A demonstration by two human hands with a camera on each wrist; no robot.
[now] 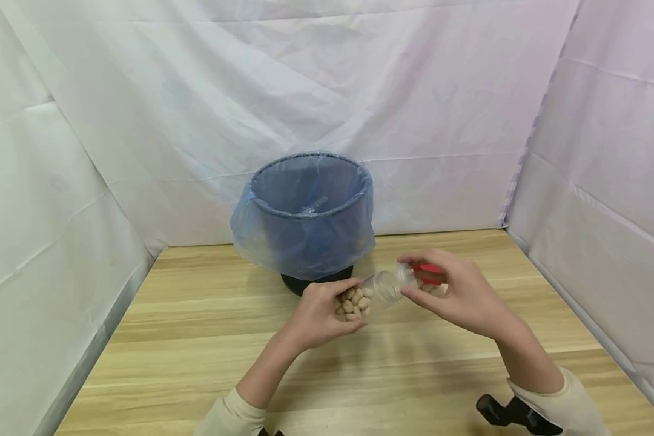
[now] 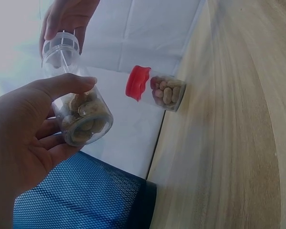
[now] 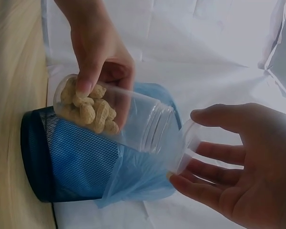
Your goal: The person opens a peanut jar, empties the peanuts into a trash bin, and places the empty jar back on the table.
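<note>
My left hand [image 1: 318,316] grips a clear jar [image 3: 137,117] around its lower body, and the jar is tilted well over. Peanuts in their shells [image 3: 99,113] lie gathered at its bottom end. The jar's threaded mouth points towards my right hand [image 1: 465,297]. Between thumb and fingers, the right hand pinches a translucent lid [image 3: 186,147] right by the mouth, with the threads showing beside it. A second jar [image 2: 168,91] with a red lid [image 2: 138,82] stands on the table beyond the right hand, peanuts inside; in the head view that hand partly covers it.
A dark mesh bin [image 3: 78,157] stands behind the left hand, lined with a blue plastic bag [image 1: 305,242] folded over its rim. The wood-grain table [image 1: 196,339] ends at white cloth walls [image 1: 441,121] at the back and both sides.
</note>
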